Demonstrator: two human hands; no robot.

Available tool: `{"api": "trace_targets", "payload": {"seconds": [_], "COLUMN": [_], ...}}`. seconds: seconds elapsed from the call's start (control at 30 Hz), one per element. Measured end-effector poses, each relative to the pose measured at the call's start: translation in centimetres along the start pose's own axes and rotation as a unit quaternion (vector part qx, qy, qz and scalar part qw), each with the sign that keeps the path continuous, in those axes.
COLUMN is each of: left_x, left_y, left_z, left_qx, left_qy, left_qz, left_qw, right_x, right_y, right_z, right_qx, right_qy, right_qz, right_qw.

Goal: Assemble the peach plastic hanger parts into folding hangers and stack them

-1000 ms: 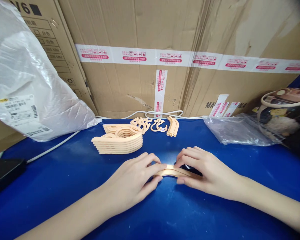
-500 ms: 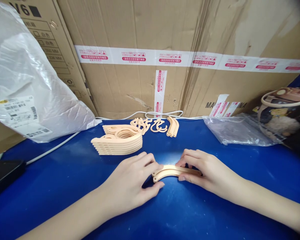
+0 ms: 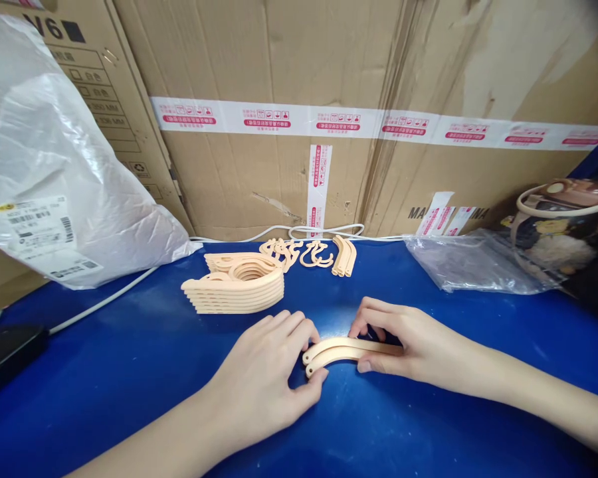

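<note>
Two curved beige hanger arms [image 3: 336, 352] lie side by side at the front middle of the table, a small hole at the left end of each. My right hand [image 3: 396, 332] pinches their right part between thumb and fingers, hiding the far ends. Around the left ends, my left hand [image 3: 272, 365] curls with its thumb on the near side and fingers on the far side. Behind my left hand stands a stack of beige hanger body pieces [image 3: 234, 292]. Farther back are loose beige hooks [image 3: 316, 253] and several more curved arms [image 3: 345, 255].
A blue table [image 3: 129, 372] bears everything. Large cardboard boxes [image 3: 259, 53] stand along its back, with a white cable [image 3: 269, 231] before them. At left are a white plastic mailer bag [image 3: 80, 172] and a black object [image 3: 10, 358]; at right, a clear plastic bag [image 3: 473, 259].
My left index finger has drawn back from the top of the arms, baring their left ends. The arms and both hands sit slightly lower in view; my right hand keeps its pinch.
</note>
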State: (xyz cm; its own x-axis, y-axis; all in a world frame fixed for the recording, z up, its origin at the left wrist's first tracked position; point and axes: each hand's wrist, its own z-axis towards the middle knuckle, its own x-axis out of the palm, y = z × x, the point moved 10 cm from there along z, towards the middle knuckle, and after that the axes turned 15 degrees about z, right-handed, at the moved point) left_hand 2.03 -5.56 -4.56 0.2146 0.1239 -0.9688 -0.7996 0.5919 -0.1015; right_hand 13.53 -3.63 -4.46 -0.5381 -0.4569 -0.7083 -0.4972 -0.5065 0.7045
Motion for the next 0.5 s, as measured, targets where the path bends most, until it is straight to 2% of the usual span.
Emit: {"api": "trace_targets", "payload": {"seconds": [0.13,0.23,0.3,0.4,0.5], "left_x": [0.0,0.1,0.3,0.3,0.2], "left_y": [0.0,0.3,0.4,0.4,0.1], "left_z": [-0.2,-0.1,0.0,0.2,0.3], "left_qx": [-0.012,-0.035,-0.048,-0.048,-0.04], "left_qy": [0.002,0.012,0.016,0.011,0.011], "left_qz": [0.015,0.015,0.013,0.015,0.022], "left_qw": [1.0,0.999,0.999,0.999,0.999], "right_x": [-2.0,-3.5,-3.8,-3.8,-3.7], "right_y": [1.5,2.2,1.4,0.4,-0.9], "right_z": [2.5,6.0,8.8,12.2,14.2], "right_qx": [-0.049,-0.078,-0.042,0.0,0.059], "right_qy": [-0.025,-0.066,-0.066,-0.071,-0.072], "right_qz": [-0.082,-0.214,-0.281,-0.3,-0.303], "right_qw": [0.995,0.971,0.956,0.951,0.948]}}
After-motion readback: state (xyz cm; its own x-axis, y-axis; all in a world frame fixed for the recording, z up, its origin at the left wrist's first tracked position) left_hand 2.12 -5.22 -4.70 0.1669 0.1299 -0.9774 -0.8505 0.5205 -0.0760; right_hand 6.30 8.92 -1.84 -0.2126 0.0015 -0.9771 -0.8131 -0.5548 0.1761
